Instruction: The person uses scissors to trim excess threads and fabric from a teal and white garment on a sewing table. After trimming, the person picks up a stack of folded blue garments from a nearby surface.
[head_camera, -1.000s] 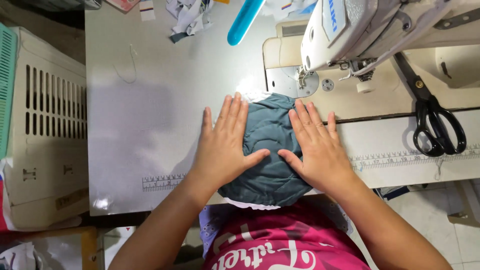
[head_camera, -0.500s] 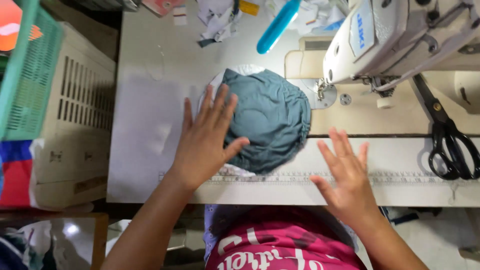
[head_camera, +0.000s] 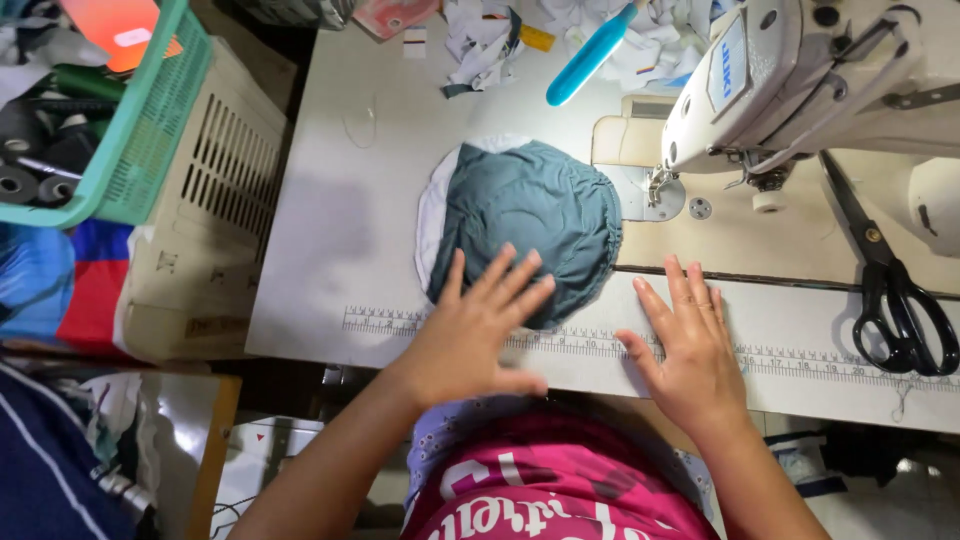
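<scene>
Head view, looking down on a sewing table (head_camera: 380, 250). A rounded piece of teal fabric (head_camera: 525, 225) lies flat on the pale tabletop, just left of the sewing machine (head_camera: 800, 80). Its outline is roughly circular and dome-like. The right edge is gathered into small puckers, and soft creases run across the middle. A white layer (head_camera: 432, 205) shows as a crescent along its upper-left edge; whether this is a lining joined to the teal piece or a separate piece beneath it cannot be told from this angle.

The left hand (head_camera: 470, 335) rests at the lower edge of the teal fabric, fingers spread and flat, the fingertips lying on the cloth and the palm over the printed ruler strip (head_camera: 800, 360) along the table's front edge. It pinches nothing. The right hand (head_camera: 690, 350) lies palm down on the bare table, to the right of the fabric and apart from it, its fingers straight and close together, holding nothing.

Black-handled scissors (head_camera: 890, 290) lie at the far right of the table. A light blue brush-like tool (head_camera: 590, 55) and white fabric scraps (head_camera: 480, 40) sit at the back edge. A green plastic basket (head_camera: 130, 130) stands to the left, above a cream slatted crate (head_camera: 215, 190).
</scene>
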